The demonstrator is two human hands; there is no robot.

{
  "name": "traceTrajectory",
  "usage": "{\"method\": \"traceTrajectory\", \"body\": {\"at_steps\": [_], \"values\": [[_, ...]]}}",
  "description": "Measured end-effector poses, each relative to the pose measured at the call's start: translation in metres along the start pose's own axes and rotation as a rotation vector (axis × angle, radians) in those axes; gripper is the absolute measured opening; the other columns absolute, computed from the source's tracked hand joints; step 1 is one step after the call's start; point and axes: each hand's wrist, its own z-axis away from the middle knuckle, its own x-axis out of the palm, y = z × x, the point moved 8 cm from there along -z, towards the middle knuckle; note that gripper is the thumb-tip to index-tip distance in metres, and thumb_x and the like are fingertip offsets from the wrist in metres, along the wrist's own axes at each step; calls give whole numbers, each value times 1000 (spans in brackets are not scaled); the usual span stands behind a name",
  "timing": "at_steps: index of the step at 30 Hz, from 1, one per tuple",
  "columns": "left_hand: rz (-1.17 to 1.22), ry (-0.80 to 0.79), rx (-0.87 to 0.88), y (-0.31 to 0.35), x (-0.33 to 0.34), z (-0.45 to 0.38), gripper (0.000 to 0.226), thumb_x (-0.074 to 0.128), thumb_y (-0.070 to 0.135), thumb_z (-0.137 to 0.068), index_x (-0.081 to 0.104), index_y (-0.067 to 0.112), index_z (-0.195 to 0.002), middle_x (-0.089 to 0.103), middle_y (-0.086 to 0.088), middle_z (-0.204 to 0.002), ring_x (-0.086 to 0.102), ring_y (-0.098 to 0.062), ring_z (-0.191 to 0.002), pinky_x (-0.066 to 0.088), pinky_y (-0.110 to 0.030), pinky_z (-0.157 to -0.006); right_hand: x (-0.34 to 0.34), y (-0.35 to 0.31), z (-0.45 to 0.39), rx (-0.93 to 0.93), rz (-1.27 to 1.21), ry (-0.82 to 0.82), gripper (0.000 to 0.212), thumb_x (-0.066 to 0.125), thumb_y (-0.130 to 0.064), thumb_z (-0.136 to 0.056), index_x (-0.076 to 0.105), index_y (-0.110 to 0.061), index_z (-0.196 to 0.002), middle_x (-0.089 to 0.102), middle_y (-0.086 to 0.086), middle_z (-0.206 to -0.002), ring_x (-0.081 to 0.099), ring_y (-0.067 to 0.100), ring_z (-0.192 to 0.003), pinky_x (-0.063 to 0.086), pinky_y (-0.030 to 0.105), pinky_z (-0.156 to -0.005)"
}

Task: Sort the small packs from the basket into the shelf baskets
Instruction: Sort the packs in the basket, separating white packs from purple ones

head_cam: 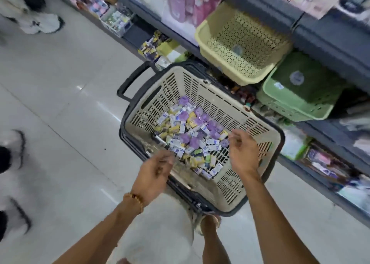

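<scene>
My left hand [155,171] hangs over the near left rim of the beige shopping basket [266,141], its fingers [166,160] loosely curled and holding nothing that I can make out through the blur. My right hand [243,150] hovers over the right side of the same basket, fingers bent loosely, again with no pack visibly in them. A beaded bracelet [135,200] sits on my left wrist. The small packs [192,137] lie heaped in the bottom of the basket, a jumble of purple, white-and-blue and yellow ones, just below and between my two hands. The basket stands on the tiled floor [60,95], its dark handle [130,83] folded out to the far left. On the shelf [328,35] to my right stand two shelf baskets side by side: a yellow perforated basket [208,41] and, nearer me, a green basket [300,111]. Other goods on the shelving are too blurred to name. At the left edge, shoes [14,149] of other people stand on the floor.
</scene>
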Motion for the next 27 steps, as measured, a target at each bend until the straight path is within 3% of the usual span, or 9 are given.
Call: {"method": "traceTrajectory", "body": {"at_steps": [3, 5, 9, 12, 13, 15, 18, 23, 27], "values": [[-229, -159, 88, 22, -1, -36, 25, 51, 20, -98, 60, 16, -121, 66, 9, -107, 63, 7, -89, 46, -7, -77, 7, 32, 3, 114, -65, 2, 26, 51, -16, -100, 62, -6, -122, 70, 10, -101, 58, 12, -82, 42, 14, -70], [-338, -226, 153, 28, 4, -66, 24, 51, 17, -97, 61, 17, -119, 67, 2, -104, 61, 7, -78, 47, -9, -72, 19, 47, -5, 159, -116, -9, 26, 50, -16, -100, 63, -9, -122, 69, 6, -103, 64, 16, -90, 46, 22, -76], [-545, -330, 216, 12, 21, -151, 31, 53, 17, -96, 58, 15, -127, 65, -4, -118, 62, -17, -104, 50, -33, -92, 57, 72, -40, 211, -91, 8, 21, 49, -17, -100, 61, -15, -118, 67, 1, -103, 58, 1, -76, 49, 14, -67], [-745, -449, 324, -7, 46, -222, 41, 51, 26, -97, 49, 17, -137, 53, -6, -137, 53, -22, -122, 42, -33, -103, 92, 89, -75, 181, -15, 10, 27, 50, -21, -100, 59, -24, -125, 61, -9, -108, 51, -11, -67, 39, 2, -55], [-822, -468, 367, -15, 54, -243, 45, 51, 29, -96, 46, 18, -140, 49, -9, -142, 48, -25, -127, 40, -32, -105, 100, 96, -87, 166, 32, 17, 29, 50, -22, -100, 59, -23, -128, 61, -8, -110, 54, -8, -69, 39, 2, -59], [-954, -466, 421, -30, 68, -280, 54, 53, 35, -94, 38, 21, -144, 39, -11, -148, 38, -28, -134, 35, -33, -106, 118, 116, -107, 155, 181, -1, 33, 51, -26, -98, 58, -21, -129, 63, 3, -117, 60, 14, -96, 44, 16, -84], [-1091, -410, 478, -47, 84, -310, 65, 56, 44, -87, 32, 24, -144, 31, -9, -145, 26, -30, -133, 32, -36, -107, 141, 142, -118, 133, 433, -89, 47, 51, -39, -94, 46, -26, -139, 53, 10, -130, 45, 32, -122, 38, 37, -104], [-1187, -366, 580, -65, 98, -317, 93, 62, 68, -65, 23, 33, -142, 15, -1, -136, 14, -32, -130, 33, -43, -107, 163, 142, -134, 28, 518, -197, 71, 53, -64, -84, 28, -39, -146, 36, 9, -137, 29, 29, -131, 33, 41, -107], [-1192, -416, 665, -67, 109, -324, 103, 64, 70, -58, 22, 28, -143, 23, -4, -129, 22, -30, -123, 30, -41, -108, 162, 135, -147, -67, 555, -168, 68, 56, -67, -81, 36, -35, -138, 43, 5, -132, 36, 25, -126, 35, 39, -101]]}}
